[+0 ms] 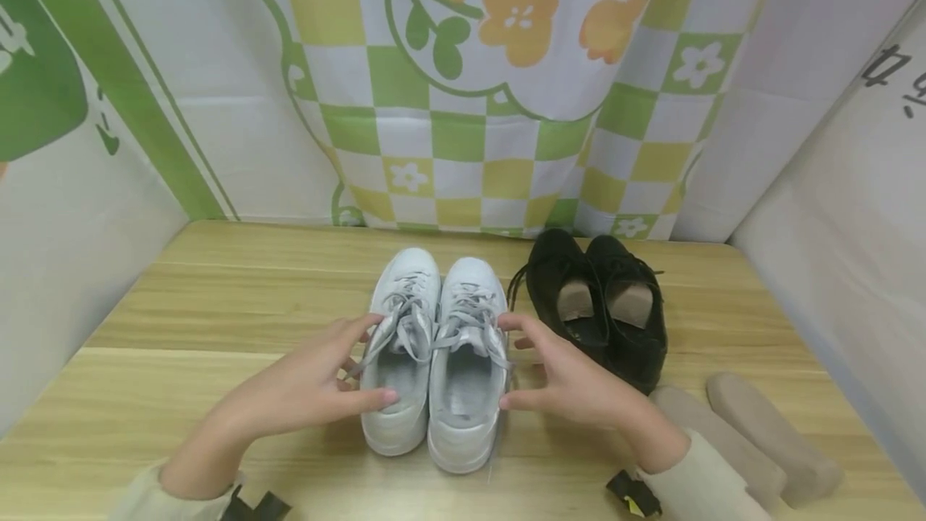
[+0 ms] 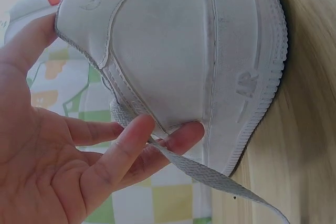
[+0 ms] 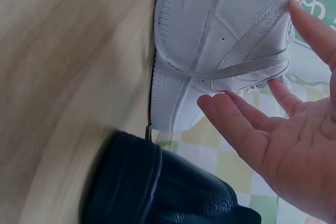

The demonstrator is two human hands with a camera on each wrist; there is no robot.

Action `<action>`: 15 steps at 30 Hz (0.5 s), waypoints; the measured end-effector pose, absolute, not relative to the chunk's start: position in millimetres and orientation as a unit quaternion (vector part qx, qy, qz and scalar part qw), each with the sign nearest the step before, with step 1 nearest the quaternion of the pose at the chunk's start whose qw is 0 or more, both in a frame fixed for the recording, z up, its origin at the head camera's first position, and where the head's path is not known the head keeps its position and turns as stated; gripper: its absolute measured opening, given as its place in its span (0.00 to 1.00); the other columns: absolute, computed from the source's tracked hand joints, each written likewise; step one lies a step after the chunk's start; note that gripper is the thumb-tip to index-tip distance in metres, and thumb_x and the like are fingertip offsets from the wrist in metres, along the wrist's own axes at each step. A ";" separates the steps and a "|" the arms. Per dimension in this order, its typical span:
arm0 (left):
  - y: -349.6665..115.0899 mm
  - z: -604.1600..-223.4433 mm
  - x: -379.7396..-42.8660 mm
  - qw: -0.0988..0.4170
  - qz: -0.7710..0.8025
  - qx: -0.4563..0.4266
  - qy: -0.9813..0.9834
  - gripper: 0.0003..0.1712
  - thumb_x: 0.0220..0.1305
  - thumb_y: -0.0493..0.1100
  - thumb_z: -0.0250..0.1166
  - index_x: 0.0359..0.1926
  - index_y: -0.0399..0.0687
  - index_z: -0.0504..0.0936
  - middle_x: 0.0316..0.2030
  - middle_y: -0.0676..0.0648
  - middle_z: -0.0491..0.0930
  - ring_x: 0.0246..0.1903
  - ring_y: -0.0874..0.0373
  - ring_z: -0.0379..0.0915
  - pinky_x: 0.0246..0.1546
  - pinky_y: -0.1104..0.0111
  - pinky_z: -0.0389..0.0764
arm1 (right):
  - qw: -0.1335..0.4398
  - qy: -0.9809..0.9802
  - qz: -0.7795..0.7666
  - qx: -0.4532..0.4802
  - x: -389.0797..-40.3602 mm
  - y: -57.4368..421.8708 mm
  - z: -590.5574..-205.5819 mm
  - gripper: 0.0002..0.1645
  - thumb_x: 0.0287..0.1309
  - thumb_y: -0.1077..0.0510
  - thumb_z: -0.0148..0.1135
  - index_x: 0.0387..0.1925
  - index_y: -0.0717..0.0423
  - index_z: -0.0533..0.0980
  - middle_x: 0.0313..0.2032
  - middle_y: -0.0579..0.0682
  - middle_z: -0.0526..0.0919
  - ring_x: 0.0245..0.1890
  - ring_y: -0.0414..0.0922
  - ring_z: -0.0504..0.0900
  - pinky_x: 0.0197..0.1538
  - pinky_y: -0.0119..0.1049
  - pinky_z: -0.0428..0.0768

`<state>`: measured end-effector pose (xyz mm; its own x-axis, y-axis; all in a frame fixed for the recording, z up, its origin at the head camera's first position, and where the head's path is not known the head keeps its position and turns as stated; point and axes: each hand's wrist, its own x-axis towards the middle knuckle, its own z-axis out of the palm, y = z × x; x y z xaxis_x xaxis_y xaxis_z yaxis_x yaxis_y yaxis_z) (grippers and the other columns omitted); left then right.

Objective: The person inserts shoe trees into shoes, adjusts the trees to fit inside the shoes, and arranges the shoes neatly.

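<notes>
A pair of white sneakers (image 1: pixel 469 360) stands upright side by side, toes away from me, with loose grey laces (image 1: pixel 405 320). My left hand (image 1: pixel 318 384) is at the outer side of the left sneaker (image 2: pixel 157 45), thumb at the heel collar. In the left wrist view its fingers lie loosely against the upper, and a hanging lace (image 2: pixel 205 174) passes by the fingertips. My right hand (image 1: pixel 571 380) is at the outer side of the right sneaker (image 3: pixel 210 24), its fingers spread and lightly bent. Those fingertips are right at the upper and its lace (image 3: pixel 241 70).
Black lace-up shoes (image 1: pixel 557 288) with beige inserts inside stand to the right, close behind my right hand. Two beige shoe-shaped inserts (image 1: pixel 770 432) lie at the front right of the wooden table (image 1: pixel 217 296). A checked floral curtain (image 1: pixel 463 135) hangs behind the table.
</notes>
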<state>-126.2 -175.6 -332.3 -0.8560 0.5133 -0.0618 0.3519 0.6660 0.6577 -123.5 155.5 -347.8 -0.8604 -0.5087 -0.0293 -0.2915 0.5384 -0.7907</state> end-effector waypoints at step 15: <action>-155.3 -331.0 -127.8 0.124 0.322 0.255 0.903 0.54 0.56 0.70 0.66 0.74 0.48 0.59 0.63 0.37 0.70 0.48 0.52 0.80 0.45 0.58 0.82 | 0.131 0.872 -0.413 -0.225 -119.7 177.6 -343.7 0.46 0.52 0.51 0.75 0.68 0.48 0.60 0.70 0.53 0.65 0.66 0.60 0.72 0.61 0.59 0.76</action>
<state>-127.8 -155.3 -331.0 -0.8394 0.5403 -0.0589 0.3809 0.6622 0.6453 -119.7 177.6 -343.7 -0.8642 -0.5013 -0.0433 -0.2840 0.5570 -0.7804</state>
